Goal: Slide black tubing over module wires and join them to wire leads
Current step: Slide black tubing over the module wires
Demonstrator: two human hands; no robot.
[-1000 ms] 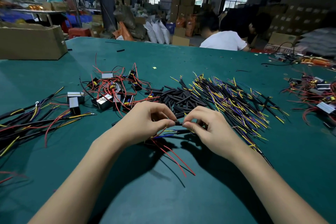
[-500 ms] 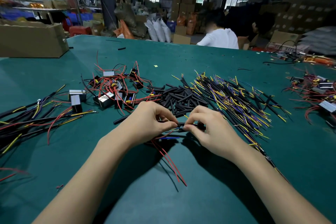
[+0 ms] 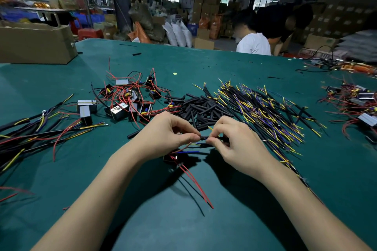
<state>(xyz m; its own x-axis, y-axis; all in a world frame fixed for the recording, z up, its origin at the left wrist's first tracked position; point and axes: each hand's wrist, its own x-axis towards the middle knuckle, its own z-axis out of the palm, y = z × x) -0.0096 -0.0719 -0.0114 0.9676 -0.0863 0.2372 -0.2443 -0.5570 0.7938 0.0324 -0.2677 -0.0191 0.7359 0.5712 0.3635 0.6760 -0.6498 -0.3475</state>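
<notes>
My left hand (image 3: 163, 136) and my right hand (image 3: 234, 144) meet over the green table (image 3: 183, 220), fingertips almost touching. Between them they pinch a short piece of black tubing (image 3: 204, 138) and thin wires. Under my left hand hangs a small dark module (image 3: 170, 158), mostly hidden, with two red wires (image 3: 193, 181) trailing toward me and a blue wire (image 3: 188, 151) sticking out to the right. Behind my hands lies a heap of cut black tubing (image 3: 200, 108). A spread of black, yellow and purple wire leads (image 3: 265, 112) covers the table to the right of the heap.
Several modules with red wires (image 3: 126, 98) lie behind my left hand. Joined assemblies (image 3: 30, 130) are piled at the left edge. More modules (image 3: 359, 104) sit far right. A cardboard box (image 3: 34, 43) stands at the back left. A person in white (image 3: 254, 44) sits across the table.
My hands have stayed together on the tubing and wires with only small finger shifts. The trailing red wires have swung a little.
</notes>
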